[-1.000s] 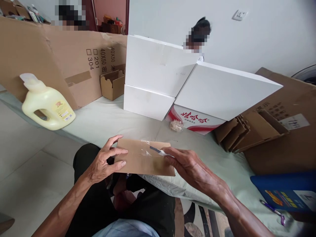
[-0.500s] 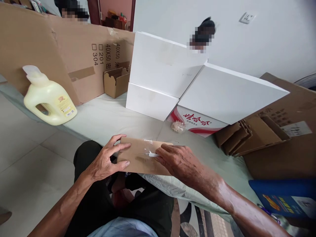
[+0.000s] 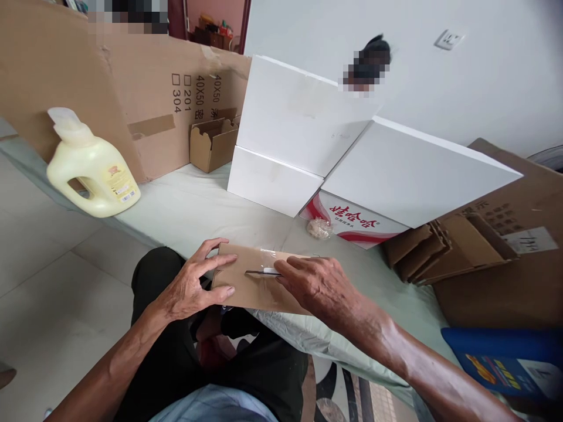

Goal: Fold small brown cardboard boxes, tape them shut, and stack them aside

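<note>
A small brown cardboard box [image 3: 241, 290] lies across the table's near edge, with clear tape [image 3: 268, 255] over its top. My left hand [image 3: 196, 281] grips the box's left end, thumb and fingers spread over the top. My right hand [image 3: 310, 281] is closed around a utility knife [image 3: 264, 272], its thin blade pointing left over the middle of the box top. The knife's handle is mostly hidden in my fingers, and so is the right end of the box. I cannot tell whether the blade touches the cardboard.
A pale yellow detergent jug [image 3: 103, 179] stands at the left. An open small carton [image 3: 211, 146] sits at the back. Beyond the box are white boxes [image 3: 275, 181], a bagged lump [image 3: 319, 228] and folded cardboard [image 3: 444, 249]. A blue container [image 3: 497, 363] is at the right.
The knife blade has turned slightly and now looks darker over the box top. The whole view has shifted a little. Both hands keep their hold.
</note>
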Demonstrator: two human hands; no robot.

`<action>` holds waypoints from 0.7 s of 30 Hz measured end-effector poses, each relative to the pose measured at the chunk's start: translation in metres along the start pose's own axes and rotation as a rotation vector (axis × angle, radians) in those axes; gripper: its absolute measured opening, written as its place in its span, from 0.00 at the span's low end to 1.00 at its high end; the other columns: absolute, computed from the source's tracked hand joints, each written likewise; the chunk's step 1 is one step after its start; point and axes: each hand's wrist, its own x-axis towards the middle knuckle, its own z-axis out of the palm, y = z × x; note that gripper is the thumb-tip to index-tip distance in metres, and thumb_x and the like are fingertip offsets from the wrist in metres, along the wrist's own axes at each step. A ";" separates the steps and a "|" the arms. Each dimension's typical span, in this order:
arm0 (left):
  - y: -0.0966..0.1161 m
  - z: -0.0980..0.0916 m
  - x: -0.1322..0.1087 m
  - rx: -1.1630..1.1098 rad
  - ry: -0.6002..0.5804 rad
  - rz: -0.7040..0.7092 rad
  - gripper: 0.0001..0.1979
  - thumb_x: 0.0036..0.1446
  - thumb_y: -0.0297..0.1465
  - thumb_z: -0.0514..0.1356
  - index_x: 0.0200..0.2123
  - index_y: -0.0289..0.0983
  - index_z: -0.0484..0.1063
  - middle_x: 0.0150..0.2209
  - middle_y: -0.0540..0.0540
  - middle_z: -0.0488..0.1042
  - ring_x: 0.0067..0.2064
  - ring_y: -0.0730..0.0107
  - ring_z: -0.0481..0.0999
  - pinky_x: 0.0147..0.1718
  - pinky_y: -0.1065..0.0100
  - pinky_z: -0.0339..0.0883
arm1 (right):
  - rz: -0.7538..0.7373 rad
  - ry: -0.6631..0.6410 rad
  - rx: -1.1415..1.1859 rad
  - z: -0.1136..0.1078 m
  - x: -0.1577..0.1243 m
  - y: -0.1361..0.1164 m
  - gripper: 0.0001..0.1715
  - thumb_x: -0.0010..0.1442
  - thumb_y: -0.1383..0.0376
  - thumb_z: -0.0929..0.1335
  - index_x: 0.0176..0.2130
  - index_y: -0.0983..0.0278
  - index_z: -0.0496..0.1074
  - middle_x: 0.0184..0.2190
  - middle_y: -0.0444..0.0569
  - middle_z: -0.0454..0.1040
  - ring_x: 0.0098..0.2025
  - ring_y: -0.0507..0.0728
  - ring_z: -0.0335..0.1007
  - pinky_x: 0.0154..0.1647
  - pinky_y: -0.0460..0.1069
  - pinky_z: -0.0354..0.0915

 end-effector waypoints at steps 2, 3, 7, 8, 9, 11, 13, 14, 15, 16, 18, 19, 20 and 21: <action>-0.003 -0.001 -0.001 0.011 0.000 -0.001 0.26 0.63 0.41 0.71 0.63 0.49 0.82 0.76 0.42 0.64 0.74 0.39 0.70 0.68 0.48 0.76 | -0.022 -0.014 -0.033 -0.002 0.003 -0.003 0.13 0.74 0.77 0.65 0.42 0.60 0.70 0.31 0.44 0.73 0.27 0.54 0.55 0.31 0.54 0.41; -0.004 -0.002 -0.001 0.021 -0.006 -0.001 0.29 0.61 0.42 0.73 0.65 0.49 0.81 0.76 0.42 0.63 0.74 0.38 0.69 0.67 0.47 0.77 | -0.031 -0.020 -0.052 -0.003 0.005 -0.004 0.13 0.73 0.78 0.65 0.43 0.60 0.70 0.32 0.45 0.74 0.28 0.54 0.56 0.32 0.54 0.43; -0.011 -0.003 -0.004 0.112 -0.058 0.040 0.51 0.46 0.47 0.82 0.73 0.51 0.72 0.79 0.39 0.56 0.76 0.31 0.66 0.68 0.41 0.76 | -0.072 -0.007 -0.119 -0.006 0.008 -0.008 0.13 0.72 0.78 0.66 0.44 0.61 0.72 0.33 0.47 0.75 0.31 0.56 0.61 0.36 0.54 0.50; -0.013 -0.003 -0.005 0.141 -0.057 0.054 0.54 0.44 0.47 0.83 0.74 0.51 0.71 0.80 0.38 0.55 0.75 0.31 0.66 0.68 0.40 0.75 | -0.080 0.000 -0.128 -0.006 0.008 -0.007 0.12 0.72 0.78 0.67 0.44 0.61 0.72 0.33 0.47 0.75 0.31 0.56 0.61 0.37 0.54 0.51; -0.014 -0.002 -0.005 0.170 -0.046 0.067 0.55 0.44 0.46 0.84 0.74 0.51 0.70 0.79 0.38 0.55 0.75 0.31 0.67 0.68 0.39 0.75 | -0.086 0.007 -0.134 -0.005 0.007 -0.006 0.12 0.72 0.78 0.67 0.44 0.61 0.72 0.33 0.47 0.75 0.31 0.56 0.61 0.37 0.54 0.51; -0.015 0.000 -0.006 0.216 -0.009 0.080 0.52 0.46 0.45 0.82 0.74 0.50 0.70 0.77 0.36 0.57 0.74 0.32 0.68 0.68 0.40 0.74 | -0.094 0.012 -0.149 -0.004 0.003 -0.001 0.14 0.71 0.80 0.66 0.43 0.61 0.72 0.33 0.47 0.75 0.31 0.56 0.61 0.36 0.54 0.50; -0.015 0.001 -0.007 0.246 0.014 0.083 0.50 0.48 0.44 0.81 0.73 0.48 0.71 0.75 0.35 0.59 0.73 0.33 0.69 0.68 0.42 0.75 | -0.100 0.010 -0.163 -0.003 -0.003 0.007 0.16 0.69 0.82 0.65 0.41 0.62 0.71 0.33 0.47 0.74 0.30 0.56 0.59 0.34 0.54 0.48; -0.015 0.001 -0.006 0.258 0.016 0.084 0.49 0.48 0.44 0.81 0.72 0.48 0.71 0.74 0.35 0.60 0.73 0.33 0.69 0.67 0.43 0.75 | -0.104 0.007 -0.164 -0.003 -0.007 0.012 0.17 0.69 0.83 0.64 0.40 0.62 0.71 0.32 0.46 0.73 0.29 0.56 0.58 0.34 0.54 0.47; -0.014 0.001 -0.006 0.266 0.016 0.087 0.49 0.47 0.44 0.81 0.72 0.48 0.72 0.74 0.35 0.60 0.73 0.33 0.69 0.67 0.44 0.76 | -0.108 0.003 -0.161 -0.003 -0.011 0.017 0.18 0.70 0.83 0.63 0.40 0.62 0.72 0.32 0.46 0.73 0.29 0.56 0.58 0.34 0.54 0.47; -0.013 0.001 -0.006 0.271 0.019 0.091 0.49 0.47 0.43 0.81 0.72 0.48 0.72 0.74 0.35 0.60 0.73 0.34 0.70 0.67 0.45 0.76 | -0.105 0.000 -0.157 -0.005 -0.015 0.022 0.19 0.70 0.83 0.63 0.40 0.62 0.72 0.31 0.46 0.72 0.28 0.56 0.57 0.33 0.55 0.47; -0.011 0.000 -0.004 0.280 0.023 0.095 0.48 0.47 0.43 0.81 0.71 0.48 0.72 0.73 0.36 0.61 0.72 0.35 0.70 0.66 0.46 0.76 | -0.083 -0.003 -0.148 -0.010 -0.026 0.034 0.20 0.69 0.84 0.62 0.41 0.62 0.73 0.30 0.46 0.73 0.27 0.56 0.57 0.33 0.55 0.46; -0.010 -0.001 -0.004 0.284 0.020 0.094 0.48 0.47 0.43 0.81 0.71 0.48 0.72 0.72 0.37 0.61 0.72 0.35 0.70 0.66 0.47 0.77 | -0.065 -0.006 -0.139 -0.013 -0.033 0.042 0.20 0.69 0.83 0.62 0.41 0.62 0.74 0.30 0.46 0.73 0.27 0.55 0.57 0.33 0.55 0.46; -0.009 -0.001 -0.004 0.288 0.013 0.089 0.47 0.47 0.43 0.81 0.71 0.48 0.72 0.72 0.37 0.62 0.72 0.36 0.71 0.65 0.47 0.77 | -0.048 -0.003 -0.120 -0.015 -0.040 0.050 0.20 0.70 0.82 0.62 0.40 0.61 0.74 0.29 0.46 0.73 0.27 0.55 0.58 0.33 0.55 0.46; -0.008 -0.002 -0.004 0.293 0.005 0.078 0.47 0.48 0.43 0.80 0.71 0.49 0.72 0.72 0.37 0.62 0.72 0.37 0.71 0.65 0.47 0.77 | -0.025 0.008 -0.086 -0.016 -0.049 0.059 0.19 0.72 0.80 0.63 0.40 0.61 0.75 0.29 0.46 0.73 0.27 0.55 0.59 0.32 0.55 0.47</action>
